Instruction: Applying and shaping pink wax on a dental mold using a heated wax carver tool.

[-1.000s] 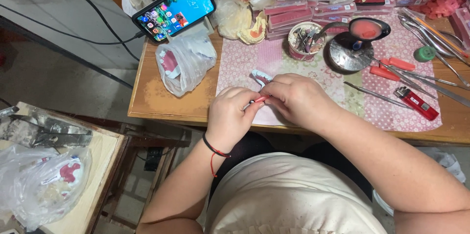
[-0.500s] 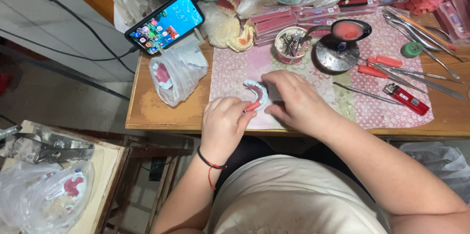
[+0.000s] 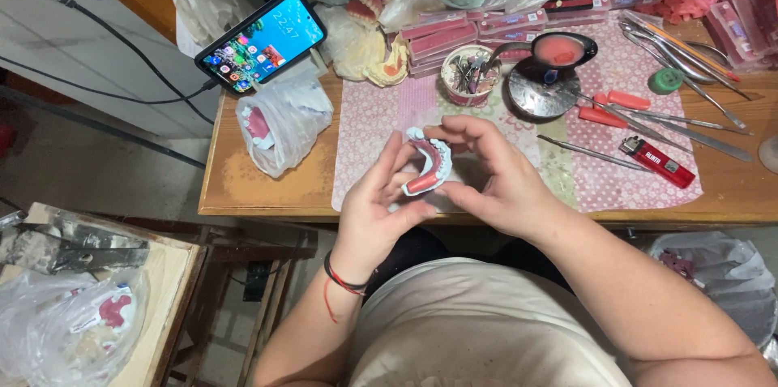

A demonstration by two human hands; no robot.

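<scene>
Between both hands, left grip (image 3: 387, 207) and right grip (image 3: 494, 172) pinch the denture arch (image 3: 428, 166)

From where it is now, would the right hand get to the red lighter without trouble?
Probably yes. The right hand holds the denture, so it must let go first; the lighter lies on that side, with only a thin metal tool between.
</scene>
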